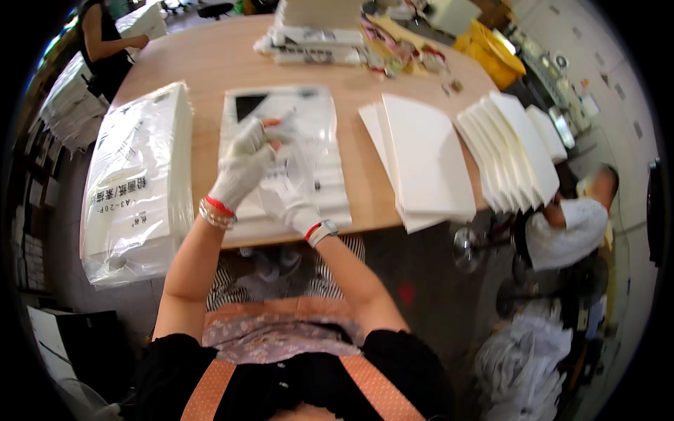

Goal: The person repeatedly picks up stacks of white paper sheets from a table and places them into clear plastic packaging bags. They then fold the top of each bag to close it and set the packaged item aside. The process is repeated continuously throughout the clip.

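Observation:
In front of me on the table lies a clear plastic bag (326, 154) with white sheets inside and a black patch at its upper left. My left hand (244, 161), in a white glove with bare fingertips, is over the middle of the bag. Its fingers reach out with the tips apart, and no object shows between them. Lower down, my right hand (293, 210), also gloved in white, rests at or just over the bag's near part. Its fingers blur into the white and shiny plastic, so their grip is hidden.
A tall stack of plastic-wrapped paper packs (133, 168) stands at the left table edge. To the right lie a white paper stack (428, 154) and fanned paper bundles (509, 147). More packs (316, 42) stand at the back, near scraps (407, 52). Co-workers are at left and right.

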Tool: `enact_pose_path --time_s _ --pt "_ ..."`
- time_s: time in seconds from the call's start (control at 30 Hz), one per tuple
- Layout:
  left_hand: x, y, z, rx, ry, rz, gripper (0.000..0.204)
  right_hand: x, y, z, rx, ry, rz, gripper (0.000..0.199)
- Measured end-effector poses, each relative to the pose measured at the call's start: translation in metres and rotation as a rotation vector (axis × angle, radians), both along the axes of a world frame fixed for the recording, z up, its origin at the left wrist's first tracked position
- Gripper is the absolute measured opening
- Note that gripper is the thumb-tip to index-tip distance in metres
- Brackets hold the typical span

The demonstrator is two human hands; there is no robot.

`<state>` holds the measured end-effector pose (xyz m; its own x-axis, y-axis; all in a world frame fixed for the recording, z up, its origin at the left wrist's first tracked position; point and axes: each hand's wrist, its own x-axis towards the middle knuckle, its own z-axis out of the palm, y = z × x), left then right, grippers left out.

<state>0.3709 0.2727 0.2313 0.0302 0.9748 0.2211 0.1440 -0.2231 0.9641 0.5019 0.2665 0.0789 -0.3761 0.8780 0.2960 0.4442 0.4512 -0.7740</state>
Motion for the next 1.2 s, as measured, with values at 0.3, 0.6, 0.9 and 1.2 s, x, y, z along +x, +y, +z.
enact_pose_path --time_s 0.3,0.6,0.9,1.2 --pt "-0.017 -0.055 -0.02 0.658 0.674 0.401 0.045 0.222 -0.021 0.033 0.319 -0.765 -0.599 0.072" --pt "0.013 -0.101 -0.017 0.497 0.466 0.094 0.023 0.346 0.041 -0.001 0.239 -0.333 -0.529 0.042" --pt "0.149 -0.082 -0.127 -0.889 -0.888 -0.413 0.035 0.233 -0.045 0.069 0.406 -0.477 -0.512 0.016" --pt "0.099 -0.107 -0.003 -0.841 0.48 -0.397 0.059 0.277 -0.153 0.025 -0.401 0.487 -0.45 0.037"
